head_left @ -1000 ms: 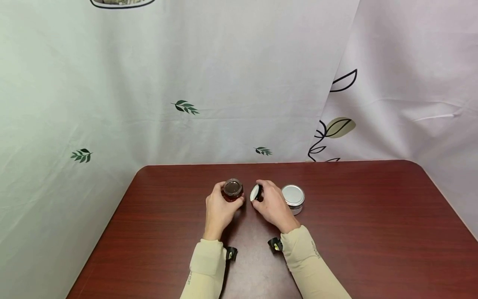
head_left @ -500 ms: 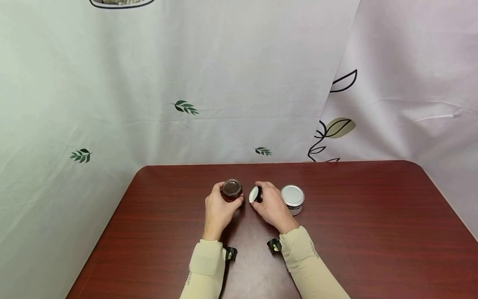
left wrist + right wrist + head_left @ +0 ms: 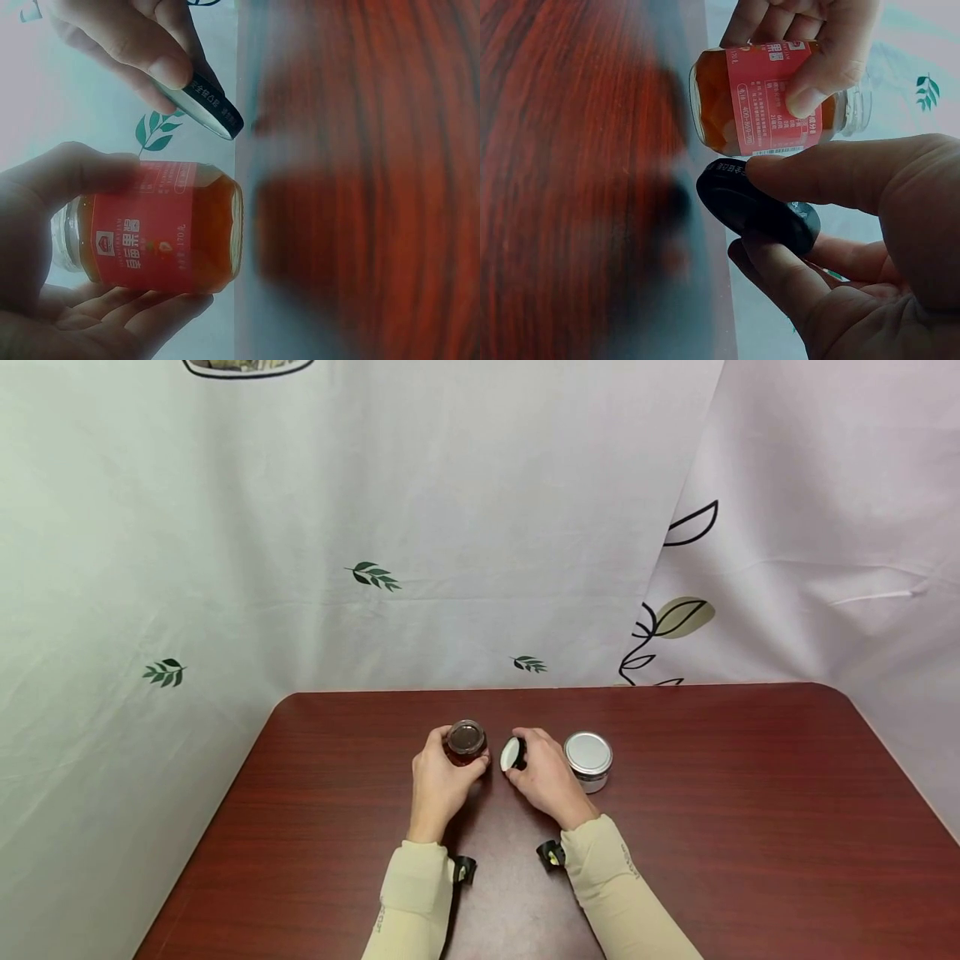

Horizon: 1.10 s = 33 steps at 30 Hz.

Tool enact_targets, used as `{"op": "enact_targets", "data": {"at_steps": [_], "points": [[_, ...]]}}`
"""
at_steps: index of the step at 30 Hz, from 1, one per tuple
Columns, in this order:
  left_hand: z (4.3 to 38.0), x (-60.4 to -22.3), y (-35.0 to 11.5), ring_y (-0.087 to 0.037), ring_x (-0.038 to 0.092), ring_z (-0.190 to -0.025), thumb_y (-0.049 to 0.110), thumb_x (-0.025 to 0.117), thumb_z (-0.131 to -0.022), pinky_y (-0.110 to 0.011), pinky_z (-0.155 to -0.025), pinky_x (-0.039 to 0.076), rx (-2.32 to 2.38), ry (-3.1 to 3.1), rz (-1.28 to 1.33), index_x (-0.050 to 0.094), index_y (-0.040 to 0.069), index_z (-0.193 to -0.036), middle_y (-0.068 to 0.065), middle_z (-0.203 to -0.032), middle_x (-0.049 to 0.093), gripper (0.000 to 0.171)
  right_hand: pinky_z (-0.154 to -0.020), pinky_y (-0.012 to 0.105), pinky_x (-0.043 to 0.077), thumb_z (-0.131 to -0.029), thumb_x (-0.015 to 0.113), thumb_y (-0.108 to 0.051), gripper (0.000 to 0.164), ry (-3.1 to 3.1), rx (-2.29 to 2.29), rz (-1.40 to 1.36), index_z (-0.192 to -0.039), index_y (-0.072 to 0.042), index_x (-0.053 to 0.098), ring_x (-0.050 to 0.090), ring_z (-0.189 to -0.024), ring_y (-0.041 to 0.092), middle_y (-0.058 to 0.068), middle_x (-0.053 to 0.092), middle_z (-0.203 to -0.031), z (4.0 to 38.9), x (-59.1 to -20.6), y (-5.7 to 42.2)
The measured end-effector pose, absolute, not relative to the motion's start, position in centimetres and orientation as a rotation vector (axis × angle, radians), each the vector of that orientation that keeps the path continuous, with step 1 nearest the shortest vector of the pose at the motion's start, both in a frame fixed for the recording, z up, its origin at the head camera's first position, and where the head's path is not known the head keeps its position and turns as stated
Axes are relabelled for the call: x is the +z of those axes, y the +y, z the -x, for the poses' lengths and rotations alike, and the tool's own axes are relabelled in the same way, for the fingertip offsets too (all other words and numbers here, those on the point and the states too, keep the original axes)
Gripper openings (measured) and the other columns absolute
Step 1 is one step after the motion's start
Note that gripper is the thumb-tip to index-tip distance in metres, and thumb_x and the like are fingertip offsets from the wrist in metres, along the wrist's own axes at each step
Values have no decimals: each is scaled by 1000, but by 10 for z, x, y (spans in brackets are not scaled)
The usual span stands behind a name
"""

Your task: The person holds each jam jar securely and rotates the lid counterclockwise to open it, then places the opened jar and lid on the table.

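Note:
My left hand [image 3: 441, 785] grips an uncapped glass jar of orange-red jam [image 3: 161, 232], thumb on one side and fingers round the other. Its red label carries white print, and the threaded mouth shows bare at the top. Just to the right, my right hand [image 3: 553, 781] pinches a black lid [image 3: 757, 202] by its edge between thumb and fingers. The lid stands tilted on edge, its white underside facing the jar. A small gap separates lid and jar in the head view. Both are held low over the table.
Close beside my right hand stands a round tin [image 3: 588, 753] with a pale silver top. The dark red wooden table [image 3: 720, 827] ends at a back edge against a white cloth backdrop [image 3: 480, 527] printed with leaves.
My right hand and the black lid have shifted very slightly toward me. The left hand and the jar have barely moved.

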<state>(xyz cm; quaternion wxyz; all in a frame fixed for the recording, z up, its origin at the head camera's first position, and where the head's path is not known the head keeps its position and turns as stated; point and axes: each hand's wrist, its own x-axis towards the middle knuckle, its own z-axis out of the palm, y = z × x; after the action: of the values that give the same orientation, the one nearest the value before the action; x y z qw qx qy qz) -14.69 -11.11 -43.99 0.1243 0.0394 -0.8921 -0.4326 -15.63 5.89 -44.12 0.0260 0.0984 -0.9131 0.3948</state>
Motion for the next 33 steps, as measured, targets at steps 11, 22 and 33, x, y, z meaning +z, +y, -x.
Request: {"op": "enact_targets", "data": {"at_steps": [11,22,33], "points": [[147,-441,-111,-26,69,-97,26,86,-76,-45,-84,54,-1258,-2598,-107,59,4,-129,-13,-109,71,63,-78,38,52,-77,80,-4,59,-2833,1200,-311,-132,6,59,63,-87,22,19,62,-123,157,-443,60],[148,-442,-111,-27,69,-99,23,86,-78,-46,-85,54,-1273,-2610,-100,57,3,-130,-14,-113,70,63,-97,45,49,-76,81,-3,60,-2842,1194,-315,-131,8,59,60,-119,34,23,61,-127,157,-443,59],[148,-442,-111,-28,69,-96,23,86,-77,-47,-83,54,-1265,-2603,-95,58,1,-128,-15,-111,70,62,-96,46,49,-76,81,-4,59,-2867,1180,-308,-130,8,59,61,-117,35,23,62,-125,156,-444,59]]}}
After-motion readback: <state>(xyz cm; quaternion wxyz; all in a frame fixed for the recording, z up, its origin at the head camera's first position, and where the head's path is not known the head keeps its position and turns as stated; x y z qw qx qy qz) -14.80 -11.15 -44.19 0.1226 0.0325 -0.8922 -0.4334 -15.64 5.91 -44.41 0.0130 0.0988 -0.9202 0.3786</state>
